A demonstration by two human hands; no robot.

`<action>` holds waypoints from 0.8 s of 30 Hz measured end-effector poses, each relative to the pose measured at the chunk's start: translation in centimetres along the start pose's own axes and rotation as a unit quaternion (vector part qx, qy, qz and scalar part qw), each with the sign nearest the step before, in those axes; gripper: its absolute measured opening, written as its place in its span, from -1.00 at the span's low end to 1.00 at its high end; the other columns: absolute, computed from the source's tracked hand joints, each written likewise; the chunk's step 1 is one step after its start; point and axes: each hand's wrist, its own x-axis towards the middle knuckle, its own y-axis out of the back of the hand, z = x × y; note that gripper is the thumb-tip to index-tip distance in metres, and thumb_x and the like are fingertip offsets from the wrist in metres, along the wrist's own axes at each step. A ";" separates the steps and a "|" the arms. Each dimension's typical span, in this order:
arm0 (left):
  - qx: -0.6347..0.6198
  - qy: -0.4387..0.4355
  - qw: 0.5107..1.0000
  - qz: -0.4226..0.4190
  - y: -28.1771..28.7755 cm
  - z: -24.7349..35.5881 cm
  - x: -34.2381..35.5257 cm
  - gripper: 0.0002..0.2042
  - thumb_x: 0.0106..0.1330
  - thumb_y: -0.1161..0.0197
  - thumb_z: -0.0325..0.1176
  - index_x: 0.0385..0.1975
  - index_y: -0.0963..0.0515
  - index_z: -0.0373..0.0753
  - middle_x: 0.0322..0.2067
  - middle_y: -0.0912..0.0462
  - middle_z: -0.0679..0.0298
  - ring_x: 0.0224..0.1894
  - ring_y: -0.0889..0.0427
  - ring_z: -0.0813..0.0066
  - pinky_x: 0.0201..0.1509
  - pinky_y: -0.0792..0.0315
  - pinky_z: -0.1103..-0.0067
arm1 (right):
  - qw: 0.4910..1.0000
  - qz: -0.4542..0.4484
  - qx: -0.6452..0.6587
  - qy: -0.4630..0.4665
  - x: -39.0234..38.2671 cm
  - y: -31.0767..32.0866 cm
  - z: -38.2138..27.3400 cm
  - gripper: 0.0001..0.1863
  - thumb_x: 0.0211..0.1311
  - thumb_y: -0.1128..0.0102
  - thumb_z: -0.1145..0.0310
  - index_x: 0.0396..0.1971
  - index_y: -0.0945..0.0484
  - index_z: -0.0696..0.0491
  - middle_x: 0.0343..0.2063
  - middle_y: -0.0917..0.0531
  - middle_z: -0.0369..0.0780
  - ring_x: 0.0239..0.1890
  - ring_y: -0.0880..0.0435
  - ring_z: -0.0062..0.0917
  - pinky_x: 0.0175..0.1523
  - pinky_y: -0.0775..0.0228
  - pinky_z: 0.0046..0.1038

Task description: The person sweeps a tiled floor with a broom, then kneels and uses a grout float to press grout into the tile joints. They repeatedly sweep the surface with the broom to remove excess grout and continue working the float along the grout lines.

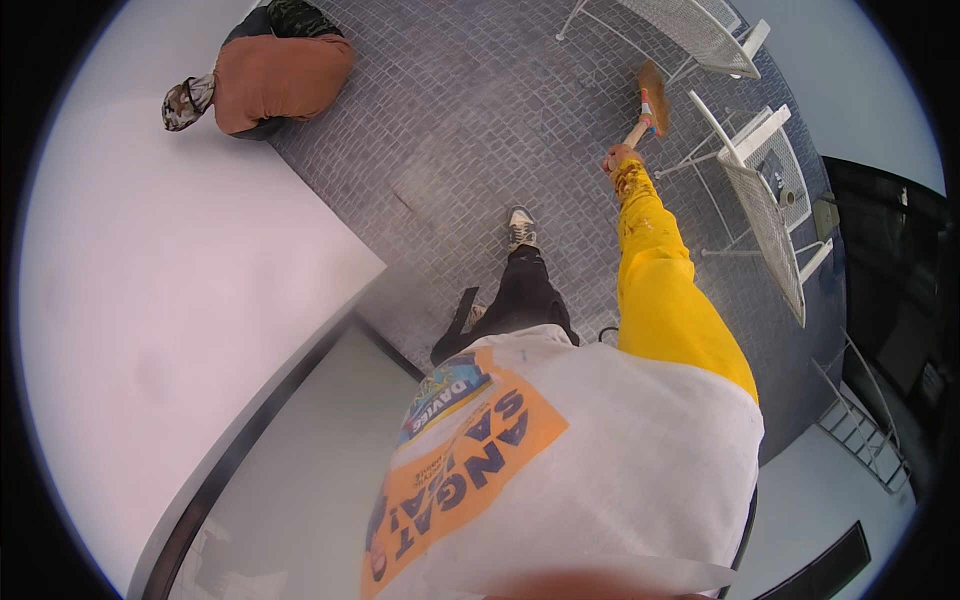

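My right hand, at the end of a yellow sleeve, is closed round the wooden handle of a wide tan brush-like tool with a red and blue band. The tool's head is held out over the grey patterned floor, beside a white mesh metal chair; whether it touches the floor I cannot tell. My left hand is not in view. One of my shoes shows below me on the floor.
A crouching person in a rust top is by the white wall at upper left. Another white chair stands at the top right. A glass panel is at lower left. A metal ladder-like frame is at lower right.
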 end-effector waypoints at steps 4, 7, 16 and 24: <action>0.028 -0.029 0.999 0.008 -0.6 5.4 1.3 -0.64 0.31 -0.16 -0.20 0.04 -0.47 -0.22 -0.08 -0.56 0.17 -0.10 -0.54 0.36 -0.03 -0.42 0.45 | 0.995 -0.083 0.053 -0.009 -5.4 4.8 3.4 -0.92 0.24 -0.05 0.51 -0.33 -0.37 0.18 -0.65 -0.39 -0.23 -0.70 -0.37 -0.53 -0.66 -0.26 -0.43; 0.066 -0.053 0.996 0.001 -1.4 8.9 2.4 -0.64 0.30 -0.17 -0.20 0.03 -0.48 -0.22 -0.09 -0.57 0.16 -0.11 -0.55 0.35 -0.04 -0.42 0.44 | 0.976 -0.197 0.015 -0.092 -9.4 9.4 4.5 -0.90 0.25 0.00 0.53 -0.26 -0.34 0.19 -0.65 -0.41 -0.23 -0.70 -0.39 -0.58 -0.68 -0.26 -0.52; 0.201 -0.139 0.969 -0.037 -3.1 17.7 4.9 -0.65 0.27 -0.18 -0.21 -0.02 -0.51 -0.24 -0.13 -0.59 0.14 -0.15 -0.56 0.32 -0.07 -0.44 0.43 | 0.956 -0.217 0.020 -0.198 -5.4 12.9 3.8 -0.83 0.33 0.09 0.46 -0.18 -0.29 0.25 -0.65 -0.42 -0.24 -0.77 -0.31 -0.69 -0.75 -0.19 -0.67; 0.276 -0.223 0.935 -0.029 -1.8 22.2 7.4 -0.66 0.24 -0.19 -0.22 -0.06 -0.54 -0.26 -0.17 -0.61 0.12 -0.19 -0.58 0.29 -0.10 -0.45 0.41 | 0.999 0.025 -0.024 -0.028 0.0 16.6 5.3 -0.86 0.27 -0.04 0.48 -0.25 -0.49 0.23 -0.66 -0.40 -0.29 -0.74 -0.32 -0.60 -0.66 -0.19 -0.54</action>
